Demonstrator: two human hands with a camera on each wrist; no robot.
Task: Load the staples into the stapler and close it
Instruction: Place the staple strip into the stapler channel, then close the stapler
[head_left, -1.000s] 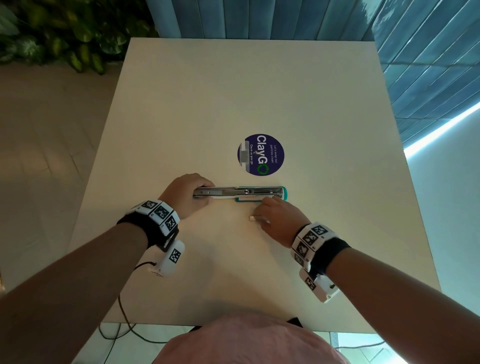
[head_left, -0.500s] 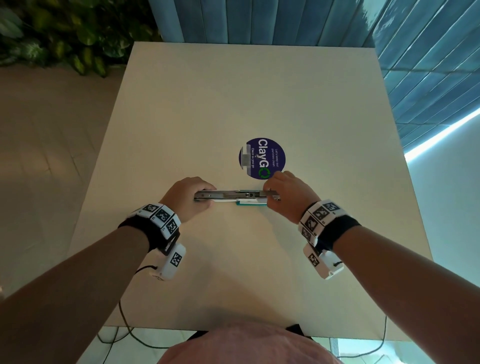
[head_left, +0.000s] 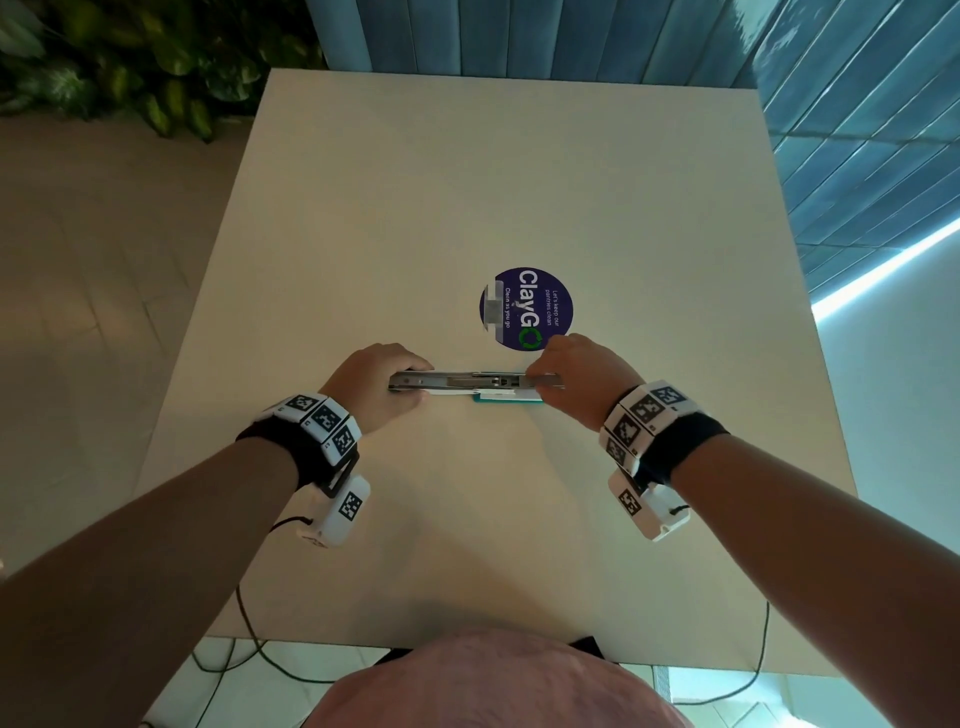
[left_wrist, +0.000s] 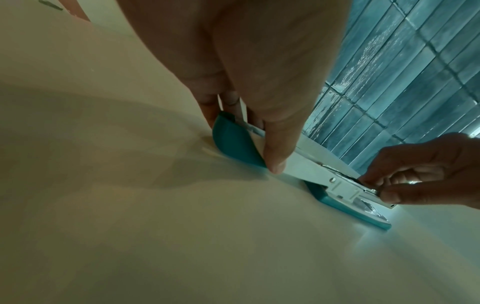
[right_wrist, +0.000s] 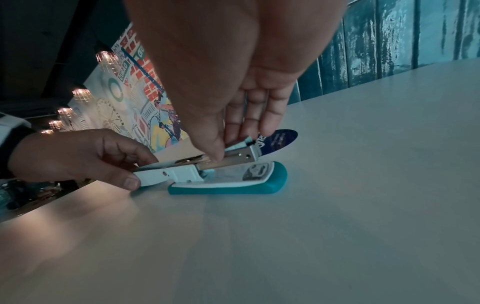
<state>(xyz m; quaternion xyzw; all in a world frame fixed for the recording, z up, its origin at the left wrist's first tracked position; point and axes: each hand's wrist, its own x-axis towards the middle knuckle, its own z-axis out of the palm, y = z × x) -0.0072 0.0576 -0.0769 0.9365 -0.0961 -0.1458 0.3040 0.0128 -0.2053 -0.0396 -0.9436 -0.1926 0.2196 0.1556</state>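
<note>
Since a second ago, right hand (head_left: 576, 382) has moved from desk (head_left: 467, 519) to the opened stapler (head_left: 475, 383), fingers pinching its right end; left hand (head_left: 371, 387) grips the left. Staples unseen; misaligned staples could jam.

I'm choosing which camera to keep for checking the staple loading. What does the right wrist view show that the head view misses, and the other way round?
Only the right wrist view shows the stapler's teal base from the side, with its metal plate bare and the open front of the metal channel raised above it.

Only the head view shows the whole table, the whole round purple sticker, both wristbands and the channel's full length from above.

Both show the stapler opened out flat, the left hand holding one end and the right hand pinching the channel's other end.
</note>
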